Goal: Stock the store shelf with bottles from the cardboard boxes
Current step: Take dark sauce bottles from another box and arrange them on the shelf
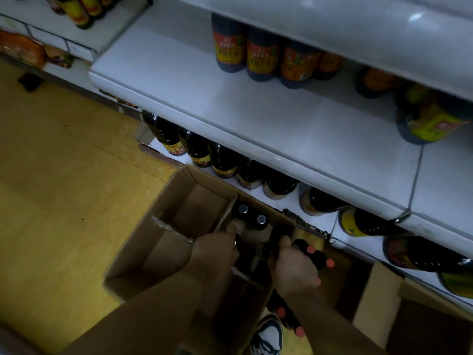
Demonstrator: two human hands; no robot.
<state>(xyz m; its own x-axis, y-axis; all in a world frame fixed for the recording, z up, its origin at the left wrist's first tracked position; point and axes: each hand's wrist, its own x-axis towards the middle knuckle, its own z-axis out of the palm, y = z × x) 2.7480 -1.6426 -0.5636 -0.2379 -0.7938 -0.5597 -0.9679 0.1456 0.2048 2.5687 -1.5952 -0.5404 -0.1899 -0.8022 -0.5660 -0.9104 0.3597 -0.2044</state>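
Note:
An open cardboard box (143, 252) with cardboard dividers stands on the floor below the white shelf (268, 119). Both my hands reach into its right part. My left hand (217, 248) grips the neck of a dark bottle (238, 241) by the divider. My right hand (294, 270) grips another dark bottle (271, 248) beside it. Two dark bottles with silver caps (252, 216) stand upright further back in the box. The left compartments of the box look empty.
Dark bottles with yellow-red labels (256, 57) stand at the back of the middle shelf; its front is bare. A row of dark bottles (222, 160) lines the bottom shelf. Red-capped bottles (320, 257) sit right of my hand. Another box (376, 311) stands at right, my shoe (268, 336) below.

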